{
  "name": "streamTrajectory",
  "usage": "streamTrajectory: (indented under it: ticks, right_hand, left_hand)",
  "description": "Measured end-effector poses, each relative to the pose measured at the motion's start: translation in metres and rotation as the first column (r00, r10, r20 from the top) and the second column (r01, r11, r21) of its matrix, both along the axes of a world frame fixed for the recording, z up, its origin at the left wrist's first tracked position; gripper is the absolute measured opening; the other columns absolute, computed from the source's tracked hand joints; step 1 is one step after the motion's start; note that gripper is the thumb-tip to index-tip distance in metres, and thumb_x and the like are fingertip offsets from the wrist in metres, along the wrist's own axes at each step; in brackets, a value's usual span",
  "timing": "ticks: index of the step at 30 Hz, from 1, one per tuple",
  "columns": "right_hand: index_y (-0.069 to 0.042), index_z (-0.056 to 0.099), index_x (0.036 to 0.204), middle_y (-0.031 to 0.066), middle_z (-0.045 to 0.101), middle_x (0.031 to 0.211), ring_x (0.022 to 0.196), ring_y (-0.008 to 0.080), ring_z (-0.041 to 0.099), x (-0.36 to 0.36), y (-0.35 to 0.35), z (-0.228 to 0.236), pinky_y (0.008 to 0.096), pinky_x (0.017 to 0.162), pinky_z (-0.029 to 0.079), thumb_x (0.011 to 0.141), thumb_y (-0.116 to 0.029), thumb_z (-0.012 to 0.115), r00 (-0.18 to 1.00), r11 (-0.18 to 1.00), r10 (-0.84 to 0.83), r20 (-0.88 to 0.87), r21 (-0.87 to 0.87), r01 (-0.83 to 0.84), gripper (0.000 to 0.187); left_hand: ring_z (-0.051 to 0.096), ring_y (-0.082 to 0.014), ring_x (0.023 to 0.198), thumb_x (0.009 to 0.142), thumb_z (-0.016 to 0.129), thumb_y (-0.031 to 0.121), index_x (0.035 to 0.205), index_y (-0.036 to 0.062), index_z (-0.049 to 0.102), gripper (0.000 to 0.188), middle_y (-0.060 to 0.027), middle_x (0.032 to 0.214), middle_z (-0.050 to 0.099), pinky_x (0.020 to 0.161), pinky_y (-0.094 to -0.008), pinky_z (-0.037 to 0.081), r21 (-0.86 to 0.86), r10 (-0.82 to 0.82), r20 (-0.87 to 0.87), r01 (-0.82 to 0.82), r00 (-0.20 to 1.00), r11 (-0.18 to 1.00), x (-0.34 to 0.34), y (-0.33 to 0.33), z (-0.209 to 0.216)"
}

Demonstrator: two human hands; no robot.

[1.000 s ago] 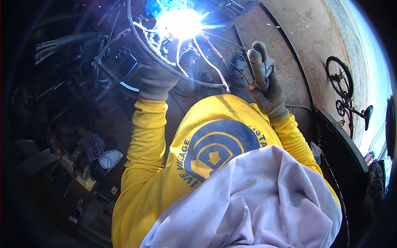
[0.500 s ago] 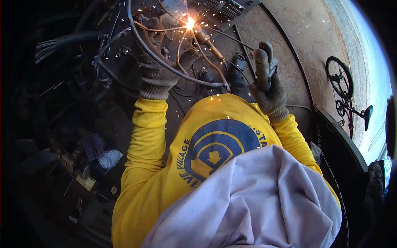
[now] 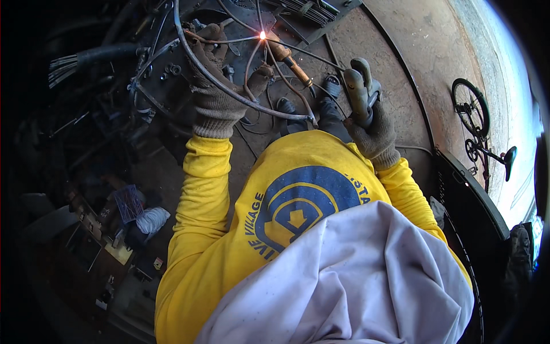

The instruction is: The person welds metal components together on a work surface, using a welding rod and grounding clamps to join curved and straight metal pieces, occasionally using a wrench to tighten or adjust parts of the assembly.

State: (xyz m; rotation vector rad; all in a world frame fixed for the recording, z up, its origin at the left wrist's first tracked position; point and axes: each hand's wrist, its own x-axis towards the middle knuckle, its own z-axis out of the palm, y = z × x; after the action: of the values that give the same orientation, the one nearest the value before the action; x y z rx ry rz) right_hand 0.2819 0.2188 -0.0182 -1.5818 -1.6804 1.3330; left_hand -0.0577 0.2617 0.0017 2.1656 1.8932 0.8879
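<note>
A round metal rod frame (image 3: 274, 110) has several bent spokes meeting at a small glowing spot (image 3: 263, 35). My left hand (image 3: 220, 100), in a dirty knit glove, grips the frame from below and behind, its thumb beside a curved spoke and its fingers partly behind the rods. In my gloved right hand (image 3: 375, 129) is a welding electrode holder (image 3: 360, 94). From its jaws a thin electrode (image 3: 309, 54) reaches left, its tip at the glowing junction. Behind the spokes lies a copper-coloured clamp or holder (image 3: 289, 60) with a cable.
Loose nuts (image 3: 172, 69) and metal parts lie on a dark surface past my left hand. A bundle of rods (image 3: 312, 8) is at the top. On the left, a thick cable with bare strands (image 3: 63, 69) sticks out. A bicycle (image 3: 478, 123) stands at the right on concrete.
The bright arc and flying sparks have died down to a small glow at the junction. My right hand and the electrode holder have shifted slightly left; my left hand stays on the frame.
</note>
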Motion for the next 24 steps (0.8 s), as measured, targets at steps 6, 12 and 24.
streamTrajectory:
  ticks: [6, 12, 24]
  right_hand:
    - [-0.002, 0.064, 0.115, 0.0194, 0.07, 0.101, 0.089, 0.0332, 0.072, 0.001, -0.001, -0.007, 0.0407, 0.079, 0.056, 0.079, -0.027, 0.085, 0.999, 0.998, 0.012, -0.033, 0.054, -0.01, 0.048]
    - [-0.002, 0.062, 0.121, 0.0208, 0.069, 0.109, 0.097, 0.0363, 0.07, 0.002, -0.001, -0.011, 0.0426, 0.084, 0.055, 0.078, -0.027, 0.084, 0.998, 0.998, 0.024, -0.053, 0.065, -0.021, 0.054]
    - [-0.002, 0.057, 0.132, 0.0227, 0.066, 0.115, 0.101, 0.0363, 0.07, -0.003, 0.003, -0.005, 0.0397, 0.084, 0.055, 0.08, -0.023, 0.082, 0.992, 0.983, 0.054, -0.116, 0.181, -0.032, 0.061]
  left_hand:
    - [0.053, -0.0412, 0.133, 0.081, 0.077, 0.065, 0.156, -0.0072, 0.016, 0.121, -0.0308, 0.15, 0.043, 0.107, -0.0497, 0.049, -0.006, -0.001, -0.001, 0.001, 1.0, 1.0, -0.001, 0.0, 0.001]
    - [0.054, -0.041, 0.131, 0.081, 0.077, 0.066, 0.156, -0.0076, 0.018, 0.12, -0.0308, 0.149, 0.044, 0.106, -0.0493, 0.049, -0.01, 0.006, 0.005, -0.006, 1.0, 1.0, -0.003, -0.001, 0.002]
    - [0.061, -0.0394, 0.122, 0.083, 0.078, 0.06, 0.152, -0.0084, 0.026, 0.11, -0.0276, 0.14, 0.054, 0.103, -0.0486, 0.052, -0.004, 0.068, -0.144, -0.07, 0.987, 0.998, -0.008, -0.012, -0.001]
